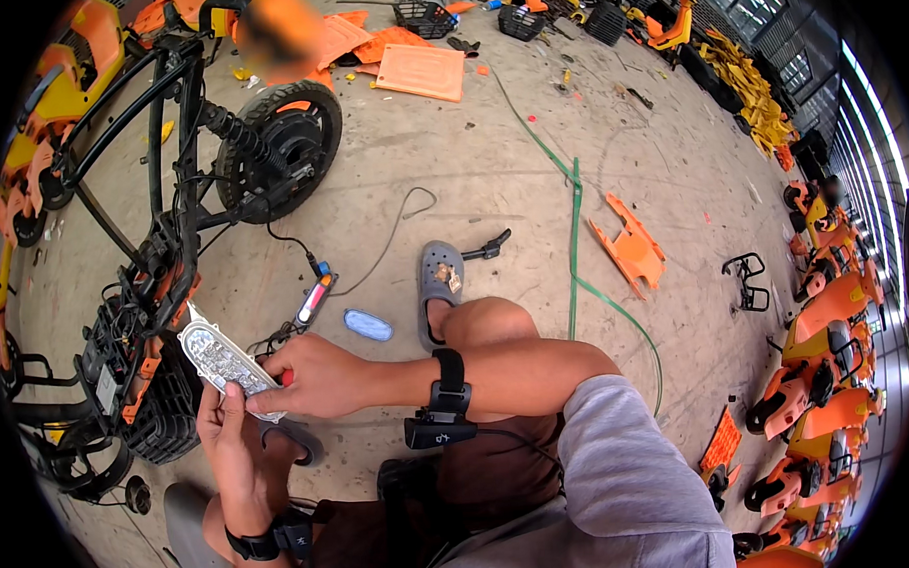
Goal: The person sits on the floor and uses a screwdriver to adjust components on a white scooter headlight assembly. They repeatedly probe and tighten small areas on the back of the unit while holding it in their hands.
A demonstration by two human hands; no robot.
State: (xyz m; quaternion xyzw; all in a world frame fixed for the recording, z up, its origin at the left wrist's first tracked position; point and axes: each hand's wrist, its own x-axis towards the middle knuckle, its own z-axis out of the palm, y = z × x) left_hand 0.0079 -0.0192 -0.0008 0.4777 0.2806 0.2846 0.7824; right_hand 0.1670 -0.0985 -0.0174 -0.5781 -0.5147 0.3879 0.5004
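Note:
A silver elongated metal housing (217, 352) with a patterned inner face is held up beside the bare black scooter frame (158, 244). My left hand (230, 442) grips its lower part from below, thumb up along the face. My right hand (313, 379) lies at the housing's right end, fingers curled round a red-handled tool (288, 376), mostly hidden. Whether the tool touches the housing I cannot tell. Below the frame's wheel a cabled tool (315, 299) lies on the floor, near a blue oval pad (368, 323).
An orange plastic panel (628, 243), a black metal rack (747, 282), green strap (575, 280) and thin cable lie on the concrete floor. Rows of orange scooters (819, 401) line the right. Loose orange panels (417, 73) and baskets lie at the back. My sandalled foot (440, 279) is ahead.

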